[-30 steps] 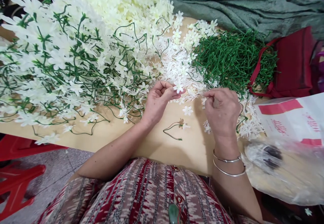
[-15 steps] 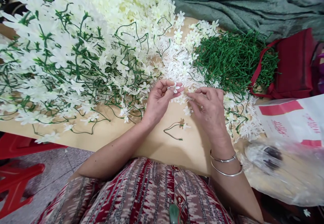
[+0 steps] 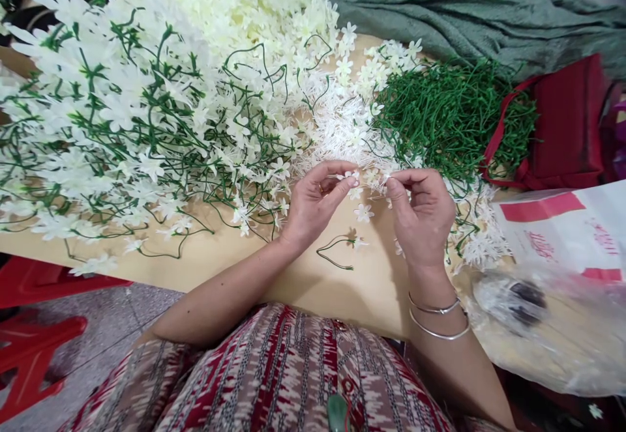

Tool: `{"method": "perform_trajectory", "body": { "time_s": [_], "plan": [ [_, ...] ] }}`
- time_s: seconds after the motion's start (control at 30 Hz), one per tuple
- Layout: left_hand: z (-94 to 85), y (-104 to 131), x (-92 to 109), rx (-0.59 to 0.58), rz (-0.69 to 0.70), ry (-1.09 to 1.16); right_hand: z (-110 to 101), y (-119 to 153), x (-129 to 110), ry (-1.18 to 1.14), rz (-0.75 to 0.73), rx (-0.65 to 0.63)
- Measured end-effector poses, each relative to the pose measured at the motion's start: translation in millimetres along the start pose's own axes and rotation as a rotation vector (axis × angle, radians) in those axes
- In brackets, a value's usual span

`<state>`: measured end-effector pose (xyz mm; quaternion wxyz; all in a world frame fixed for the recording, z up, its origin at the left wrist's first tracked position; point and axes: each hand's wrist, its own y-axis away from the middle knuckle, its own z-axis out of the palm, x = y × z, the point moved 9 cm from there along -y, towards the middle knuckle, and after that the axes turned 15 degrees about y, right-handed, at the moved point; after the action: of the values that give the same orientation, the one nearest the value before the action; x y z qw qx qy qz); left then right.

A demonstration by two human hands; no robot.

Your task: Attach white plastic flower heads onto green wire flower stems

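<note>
My left hand (image 3: 315, 204) pinches a small white artificial flower (image 3: 352, 176) between thumb and forefinger. Facing it, my right hand (image 3: 425, 214) has its thumb and forefinger pressed together on a tiny whitish piece, too small to name. A gap separates the two sets of fingertips. Just behind them spreads a heap of thin white stamens (image 3: 337, 116). On the board below lie a loose white flower (image 3: 363, 212) and a bent green stem (image 3: 332, 259).
Stemmed white flowers (image 3: 147, 132) pile up at the left. A heap of green stems (image 3: 435, 116) lies at the right, beside a red bag (image 3: 567, 126). Nearer are a printed white bag (image 3: 562, 230) and clear plastic (image 3: 552, 334). Red stools (image 3: 39, 347) stand lower left.
My right hand has turned and drawn slightly to the right, its thumb and forefinger now pinched. The left hand has shifted a little right and closed more tightly around the flower.
</note>
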<state>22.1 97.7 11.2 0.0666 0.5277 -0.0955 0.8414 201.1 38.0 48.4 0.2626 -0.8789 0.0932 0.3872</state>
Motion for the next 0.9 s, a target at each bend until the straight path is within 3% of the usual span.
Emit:
{"method": "perform_trajectory", "body": {
  "time_s": [0.17, 0.53, 0.7, 0.9],
  "plan": [
    [-8.6, -0.3, -4.6, 0.083, -0.024, 0.027, 9.9, 2.8, 11.8, -0.197, 0.161, -0.053],
    [-2.3, 1.9, 0.7, 0.008, 0.049, -0.052, 29.5, 15.0, -3.8, -0.353, 0.251, -0.184],
    [3.9, 3.8, -2.4, -0.052, 0.015, -0.077, 34.6, 17.6, 1.9, -0.407, 0.351, -0.183],
    [16.0, 7.3, 3.6, -0.16, 0.074, -0.123, 36.6, 19.0, 13.4, -0.51, 0.451, -0.151]
  ]
}}
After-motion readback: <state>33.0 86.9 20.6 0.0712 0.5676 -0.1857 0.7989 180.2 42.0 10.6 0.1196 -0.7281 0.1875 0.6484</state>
